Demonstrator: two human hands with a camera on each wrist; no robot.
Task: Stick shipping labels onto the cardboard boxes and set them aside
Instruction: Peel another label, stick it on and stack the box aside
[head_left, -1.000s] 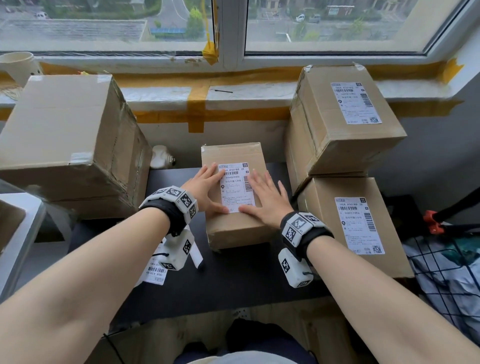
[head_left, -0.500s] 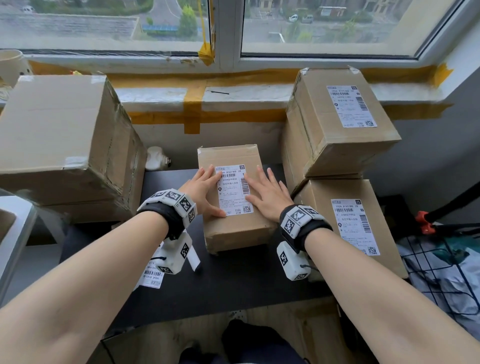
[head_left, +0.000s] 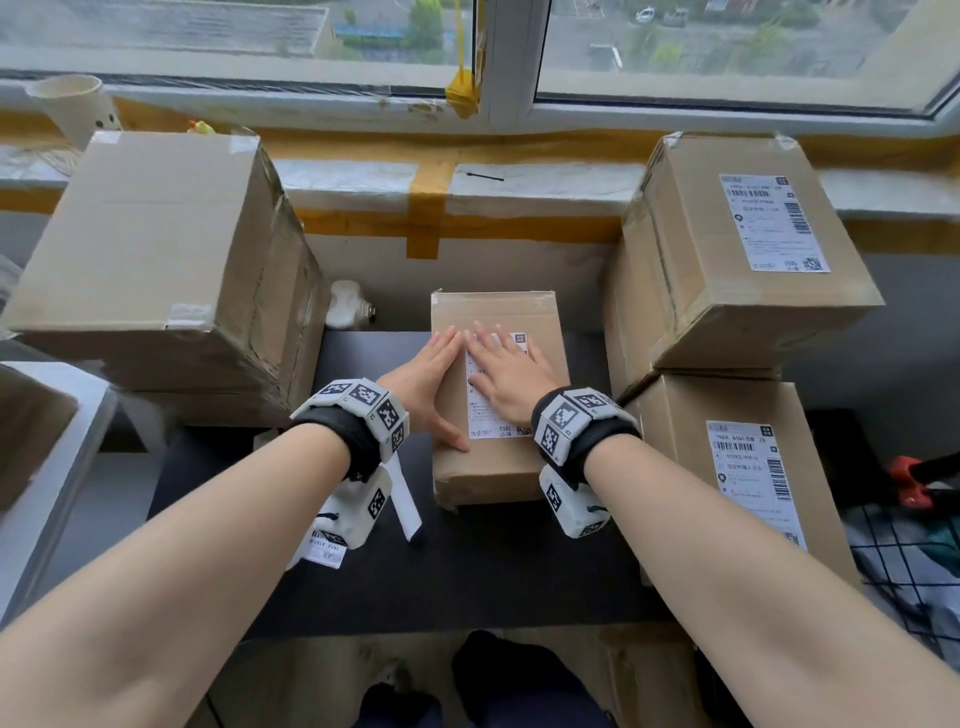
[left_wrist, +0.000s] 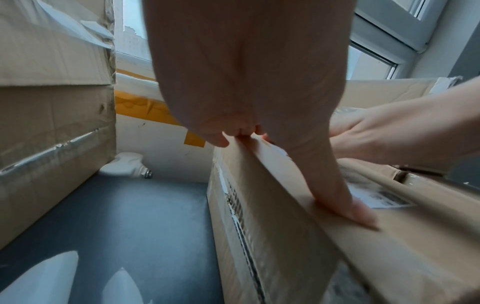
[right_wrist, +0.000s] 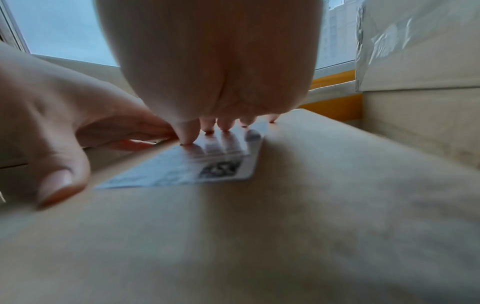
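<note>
A small cardboard box (head_left: 550, 467) lies on the black table (head_left: 467, 571) in the middle. A white shipping label (head_left: 498, 431) sits on its top face. My left hand (head_left: 431, 379) lies flat on the box's left part, its thumb stretched along the label's left edge. My right hand (head_left: 506, 374) lies flat on the label with straight fingers. In the right wrist view the right fingertips (right_wrist: 223, 125) press the label (right_wrist: 207, 166) down. The left wrist view shows my left thumb (left_wrist: 345, 197) resting on the box top (left_wrist: 389, 257).
Two labelled boxes (head_left: 737, 249) (head_left: 727, 467) are stacked at the right. A large unlabelled box (head_left: 156, 260) stands at the left. Loose label sheets (head_left: 324, 551) lie under my left wrist. A cup (head_left: 72, 104) stands on the windowsill. A wire rack (head_left: 909, 561) sits at far right.
Both hands slid up and inward over the label until they lie side by side. The head view tilted and moved closer. The box stayed where it was.
</note>
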